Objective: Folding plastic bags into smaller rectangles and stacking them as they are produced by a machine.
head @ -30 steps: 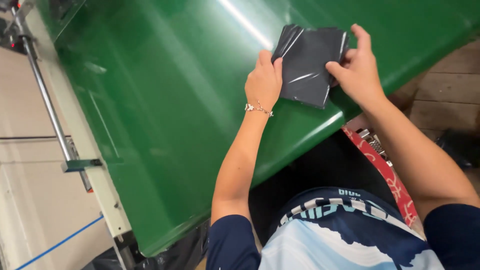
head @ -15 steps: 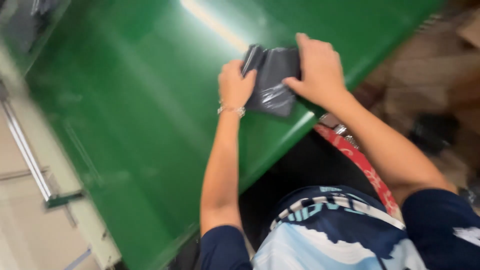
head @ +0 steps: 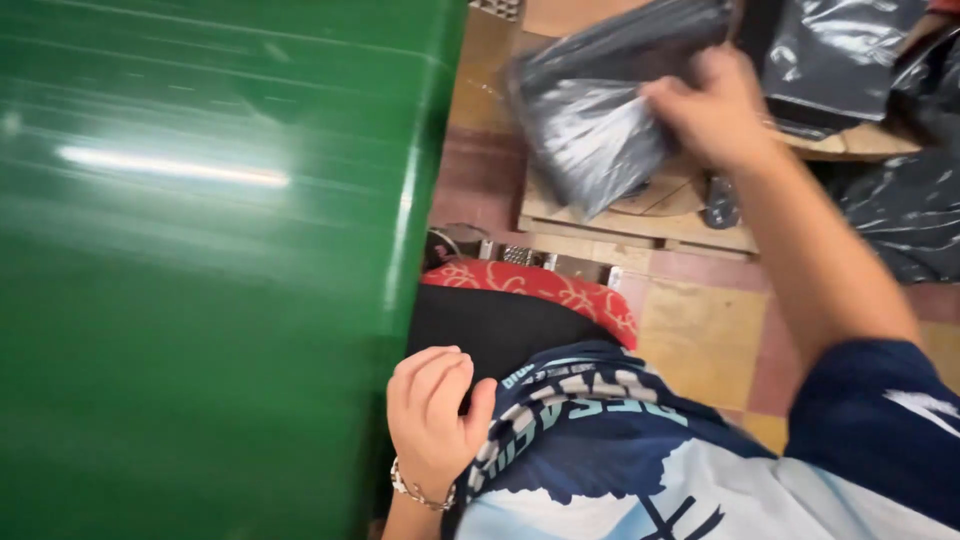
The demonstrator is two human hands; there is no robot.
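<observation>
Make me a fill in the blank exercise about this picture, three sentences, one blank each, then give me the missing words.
1. The right hand grips a folded dark grey plastic ____, held above the wooden pallet.
2. The left hand holds nothing and rests by the edge of the wide ____ surface.
3. Around the left wrist sits a thin ____.

Missing words: bag; green; bracelet
</observation>
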